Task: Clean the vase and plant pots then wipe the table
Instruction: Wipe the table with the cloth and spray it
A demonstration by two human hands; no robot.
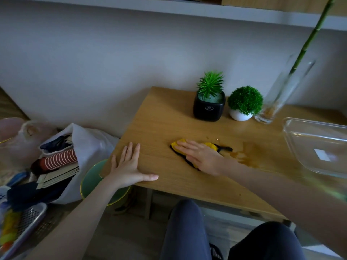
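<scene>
Head view, left to right: white plastic bag (88, 141) stuffed with folded fabrics and a green round dish (92, 180) on the floor beside the light wooden table (169, 117); left hand (129, 164), fingers straight and spread, resting flat at the table's near left corner, holding nothing; right hand (201, 154), fingers straight, pressing flat on a yellow cloth with black edging (210, 146) near mid-table, bare wood lying between the two hands; a wet, darker patch (246, 155) just right of the cloth; at the back edge against the pale wall, a black square pot with a spiky green plant (209, 107), a white round pot with a ball-shaped green plant (240, 115) just beside it, then a tall clear glass vase (279, 94) holding a green bamboo stem (308, 42); a clear glass bowl (317, 145) at the far right edge; a shelf (169, 8) overhead
</scene>
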